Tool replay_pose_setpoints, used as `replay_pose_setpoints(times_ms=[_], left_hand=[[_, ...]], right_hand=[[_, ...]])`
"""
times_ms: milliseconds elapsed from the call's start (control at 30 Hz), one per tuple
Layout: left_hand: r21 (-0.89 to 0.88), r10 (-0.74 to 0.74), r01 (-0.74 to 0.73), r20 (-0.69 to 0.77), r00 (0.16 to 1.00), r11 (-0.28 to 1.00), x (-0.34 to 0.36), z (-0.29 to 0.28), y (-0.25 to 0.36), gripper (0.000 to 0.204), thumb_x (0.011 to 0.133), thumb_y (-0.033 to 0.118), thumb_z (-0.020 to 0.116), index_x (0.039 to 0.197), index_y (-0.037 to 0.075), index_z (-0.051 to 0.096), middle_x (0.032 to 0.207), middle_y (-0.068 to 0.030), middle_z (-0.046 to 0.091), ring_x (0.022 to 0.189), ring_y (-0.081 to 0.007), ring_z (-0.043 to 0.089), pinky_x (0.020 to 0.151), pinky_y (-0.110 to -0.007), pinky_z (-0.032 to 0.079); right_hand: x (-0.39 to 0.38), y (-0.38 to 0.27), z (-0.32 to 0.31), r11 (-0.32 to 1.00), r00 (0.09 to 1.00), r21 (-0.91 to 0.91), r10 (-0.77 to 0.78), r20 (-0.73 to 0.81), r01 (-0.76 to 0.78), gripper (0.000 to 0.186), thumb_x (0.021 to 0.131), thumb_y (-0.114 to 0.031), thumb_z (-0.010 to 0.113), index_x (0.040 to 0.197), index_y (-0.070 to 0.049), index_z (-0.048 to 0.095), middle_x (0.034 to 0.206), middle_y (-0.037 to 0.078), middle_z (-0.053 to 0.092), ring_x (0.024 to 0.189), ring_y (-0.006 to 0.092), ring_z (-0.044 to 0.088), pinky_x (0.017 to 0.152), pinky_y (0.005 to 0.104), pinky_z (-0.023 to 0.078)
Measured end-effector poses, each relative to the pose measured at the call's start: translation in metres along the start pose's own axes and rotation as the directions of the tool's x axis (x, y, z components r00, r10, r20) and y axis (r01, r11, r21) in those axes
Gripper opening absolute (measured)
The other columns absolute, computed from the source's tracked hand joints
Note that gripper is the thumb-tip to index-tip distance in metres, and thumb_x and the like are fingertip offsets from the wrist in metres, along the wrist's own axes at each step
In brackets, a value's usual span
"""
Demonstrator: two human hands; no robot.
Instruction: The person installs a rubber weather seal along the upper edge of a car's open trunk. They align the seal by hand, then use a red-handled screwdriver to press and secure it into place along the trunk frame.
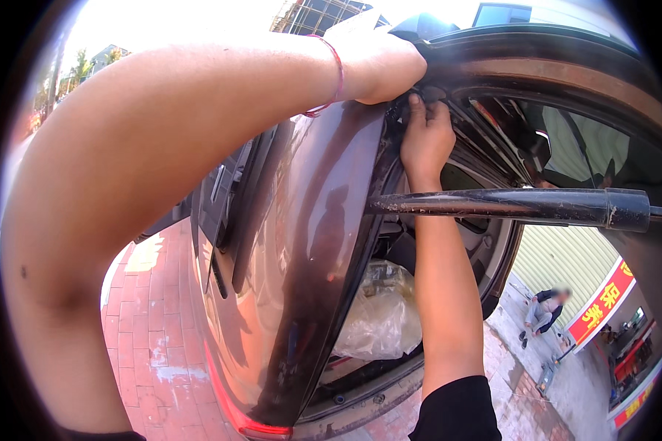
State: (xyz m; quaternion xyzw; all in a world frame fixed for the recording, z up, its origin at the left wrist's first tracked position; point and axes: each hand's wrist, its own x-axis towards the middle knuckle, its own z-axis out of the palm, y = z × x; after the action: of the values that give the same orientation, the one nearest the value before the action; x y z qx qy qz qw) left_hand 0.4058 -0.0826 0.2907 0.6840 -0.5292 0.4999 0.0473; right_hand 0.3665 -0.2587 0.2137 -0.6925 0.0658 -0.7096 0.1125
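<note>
Both my arms reach up to the upper corner of an opening in a dark brown car body (331,242). My left hand (390,70) is closed like a fist against the dark edge there, its fingertips hidden on the far side; a thin red string circles the wrist. Just below it, my right hand (428,143) has its thumb up and fingers curled against the black trim (399,121) at the same corner. Anything pinched in either hand is hidden. A scuffed black strut (507,206) crosses in front of my right forearm.
Clear plastic sheeting (379,316) lies inside the car opening. A red tail light (265,428) sits at the body's lower edge. Red brick paving (154,316) spreads at the left. A person (546,312) sits on the ground at the right, near a red and yellow banner (603,303).
</note>
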Motion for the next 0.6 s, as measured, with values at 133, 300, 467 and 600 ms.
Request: replay_pose_setpoints(times_ms=[133, 300, 467, 600], left_hand=[[0.036, 0.011, -0.012, 0.036, 0.999, 0.999, 0.002, 0.001, -0.001, 0.013, 0.087, 0.008, 0.068, 0.097, 0.005, 0.076, 0.096, -0.0185, 0.074, 0.095, -0.0359, 0.072, 0.084, -0.043, 0.057], [0.078, -0.01, 0.005, 0.067, 0.998, 0.997, -0.009, -0.012, 0.009, 0.022, 0.081, 0.0, 0.068, 0.1, 0.004, 0.079, 0.098, -0.0173, 0.076, 0.097, -0.0328, 0.074, 0.083, -0.041, 0.059], [0.05, -0.025, 0.024, 0.028, 0.999, 0.998, -0.002, -0.003, 0.007, 0.02, 0.083, 0.002, 0.068, 0.1, 0.004, 0.079, 0.099, -0.0174, 0.076, 0.096, -0.0338, 0.074, 0.082, -0.042, 0.059], [0.058, -0.007, 0.006, 0.022, 1.0, 0.998, 0.004, 0.006, 0.002, 0.017, 0.083, 0.006, 0.07, 0.099, 0.003, 0.073, 0.096, -0.0189, 0.074, 0.095, -0.0351, 0.074, 0.084, -0.042, 0.059]], right_hand=[[-0.002, 0.002, 0.003, 1.0, 1.0, 0.026, -0.013, -0.014, 0.013, 0.039, 0.099, -0.034, 0.07, 0.094, 0.005, 0.065, 0.078, 0.019, 0.071, 0.072, 0.0314, 0.07, 0.071, 0.0398, 0.052], [-0.006, -0.002, 0.003, 1.0, 0.999, -0.002, -0.019, -0.034, 0.019, 0.038, 0.099, -0.032, 0.07, 0.093, 0.005, 0.065, 0.077, 0.017, 0.071, 0.07, 0.0262, 0.069, 0.069, 0.0372, 0.052], [-0.004, 0.0, 0.008, 0.99, 0.999, 0.142, 0.021, -0.047, -0.014, 0.039, 0.098, -0.037, 0.069, 0.094, 0.002, 0.066, 0.078, 0.021, 0.071, 0.074, 0.0402, 0.07, 0.069, 0.0456, 0.053], [0.0, -0.007, 0.005, 0.992, 1.0, 0.124, -0.018, -0.025, 0.021, 0.039, 0.098, -0.036, 0.069, 0.097, 0.003, 0.066, 0.08, 0.022, 0.072, 0.075, 0.0413, 0.07, 0.069, 0.046, 0.053]])
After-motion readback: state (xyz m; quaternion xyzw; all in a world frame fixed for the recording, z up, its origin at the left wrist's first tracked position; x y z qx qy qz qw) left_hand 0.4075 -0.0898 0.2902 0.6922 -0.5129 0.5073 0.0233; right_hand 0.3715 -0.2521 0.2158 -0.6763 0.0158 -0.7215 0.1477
